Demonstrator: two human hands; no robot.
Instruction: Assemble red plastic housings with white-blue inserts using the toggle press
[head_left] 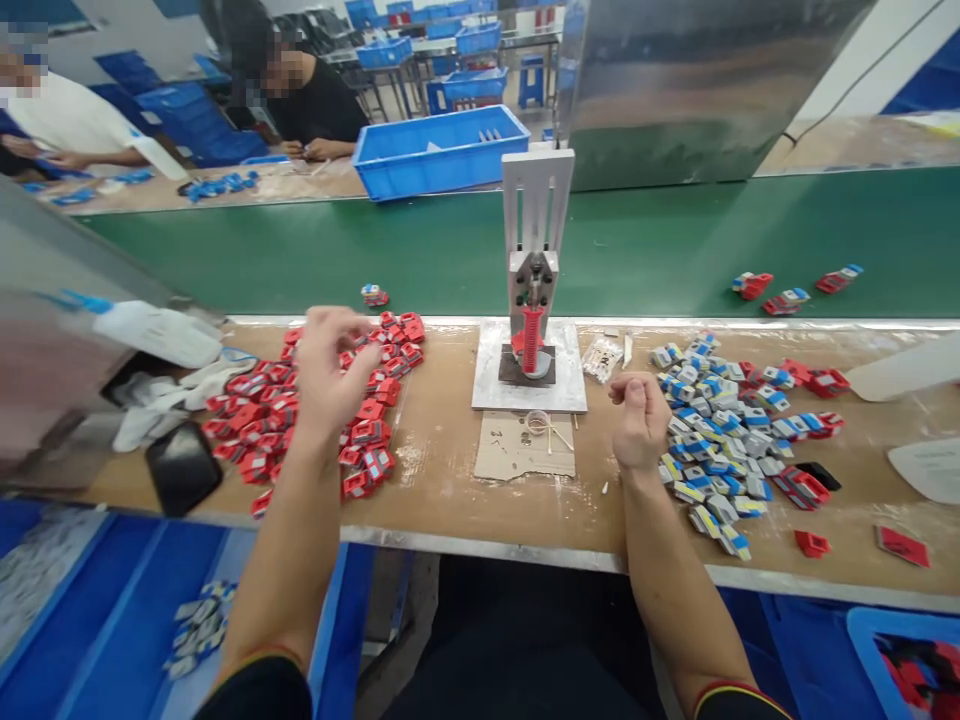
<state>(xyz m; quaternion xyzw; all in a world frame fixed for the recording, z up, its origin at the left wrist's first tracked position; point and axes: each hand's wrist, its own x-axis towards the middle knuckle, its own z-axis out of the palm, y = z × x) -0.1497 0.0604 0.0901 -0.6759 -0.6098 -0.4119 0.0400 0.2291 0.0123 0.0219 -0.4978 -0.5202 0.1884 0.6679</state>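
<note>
I judge pickup step | left hand [326, 365] curled, touching red parts pile [300, 410] | right hand [637, 420] clenched, contents unclear | next: press [531, 330] between them

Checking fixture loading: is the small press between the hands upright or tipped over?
Upright. The press stands on its square base plate, its white column vertical and the red spring vertical beneath the head. Neither hand touches it.
</note>
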